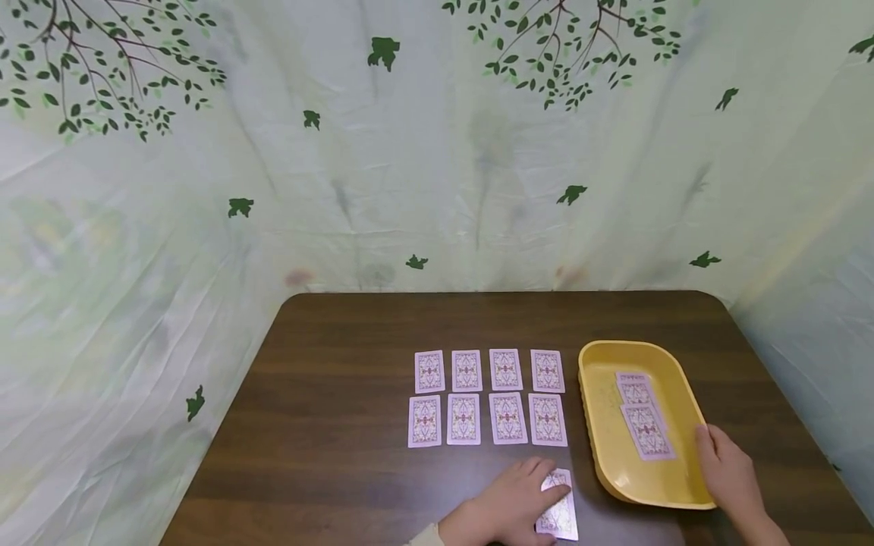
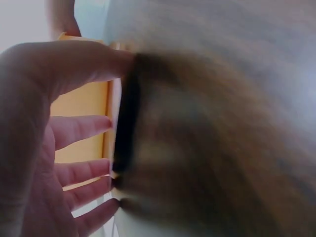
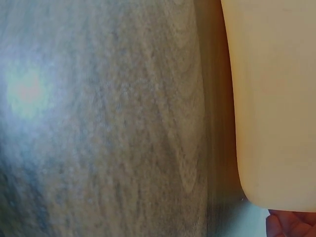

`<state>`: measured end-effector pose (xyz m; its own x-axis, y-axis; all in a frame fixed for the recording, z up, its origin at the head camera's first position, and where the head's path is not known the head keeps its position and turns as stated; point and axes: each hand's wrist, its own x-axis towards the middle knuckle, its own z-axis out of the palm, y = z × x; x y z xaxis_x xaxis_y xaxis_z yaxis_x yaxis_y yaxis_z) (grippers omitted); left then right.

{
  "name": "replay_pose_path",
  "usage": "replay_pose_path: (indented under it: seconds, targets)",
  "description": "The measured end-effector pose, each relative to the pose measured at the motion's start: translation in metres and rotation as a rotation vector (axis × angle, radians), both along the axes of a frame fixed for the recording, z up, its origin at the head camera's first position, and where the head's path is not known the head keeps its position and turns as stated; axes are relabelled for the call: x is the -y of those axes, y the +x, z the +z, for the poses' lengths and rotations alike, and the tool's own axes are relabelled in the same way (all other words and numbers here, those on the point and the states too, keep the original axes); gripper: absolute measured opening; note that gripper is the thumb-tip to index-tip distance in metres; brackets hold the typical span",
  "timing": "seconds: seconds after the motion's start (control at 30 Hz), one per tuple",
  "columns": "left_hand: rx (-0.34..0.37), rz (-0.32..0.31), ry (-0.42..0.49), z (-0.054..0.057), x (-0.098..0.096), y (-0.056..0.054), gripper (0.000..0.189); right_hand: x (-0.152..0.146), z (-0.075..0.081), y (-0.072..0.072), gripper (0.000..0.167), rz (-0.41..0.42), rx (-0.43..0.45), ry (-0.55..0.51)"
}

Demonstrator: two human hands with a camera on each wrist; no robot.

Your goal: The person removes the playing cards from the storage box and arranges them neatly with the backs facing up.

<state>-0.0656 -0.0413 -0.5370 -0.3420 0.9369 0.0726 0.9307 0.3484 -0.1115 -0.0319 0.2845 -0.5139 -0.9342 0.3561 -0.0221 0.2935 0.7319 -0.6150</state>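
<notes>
My left hand (image 1: 508,504) reaches over a playing card (image 1: 561,509) that lies face down near the front of the table. In the left wrist view, the fingers (image 2: 81,131) are spread and nearly straight, their tips down at the card and tabletop. With the thumb at its rim, my right hand (image 1: 734,474) holds the right side of a yellow tray (image 1: 642,497); its other fingers are mostly hidden by the tray. Two face-down cards (image 1: 649,432) overlap inside the tray. In the right wrist view, part of the right hand (image 3: 291,224) shows under the tray's edge.
Several face-down playing cards (image 1: 505,369) lie in two neat rows left of the tray on the brown wooden table (image 1: 328,425). Behind the table hangs a pale cloth (image 1: 423,167) printed with leaves and branches.
</notes>
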Motion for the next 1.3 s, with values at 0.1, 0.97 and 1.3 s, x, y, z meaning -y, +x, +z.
replay_pose_path:
  seconds: [0.1,0.97,1.3]
  targets:
    - [-0.024,-0.011,0.003,-0.0018,0.0023,0.0,0.067,0.0002,0.0012,-0.0009,0.046,0.005,-0.007,0.0]
    - [-0.025,0.044,-0.02,-0.0013,0.0061,-0.0037,0.056,0.001,-0.0011,-0.0017,0.048,-0.022,0.016,-0.02]
    - [-0.051,0.058,0.007,0.0,0.005,-0.0061,0.056,0.002,-0.0009,-0.0008,0.047,-0.027,-0.001,-0.019]
